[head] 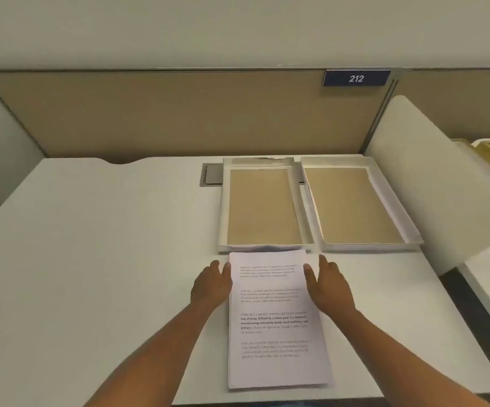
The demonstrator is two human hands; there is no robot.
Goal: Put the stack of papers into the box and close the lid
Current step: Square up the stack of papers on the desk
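Fingers [226, 271] of the left hand [210, 284] lie straight and together against the left long edge of the papers [276, 318], low centre of the frame; the right hand [327, 284] mirrors it on the right edge, its fingers flat and extended too, so both hands are open and press the stack between them rather than gripping it. My reading is that the step is squaring and lifting the stack: slide the fingertips under both long edges, keep the thumbs on top and raise it level so no sheet fans out. Just above the stack's far edge, centre of the frame, sits one shallow white tray with a tan floor, the box [264, 207] by my guess, and touching its right side a second like it, probably the lid [352, 204]; which is which I cannot tell for sure. Both stand empty. A grey cable hatch [213, 174] peeks out at the box's upper left. All rests on a white desk [105, 245]; behind runs a tan partition [164, 113] with a blue "212" plate [356, 78] at upper right, and a white side panel [420, 177] stands at right.
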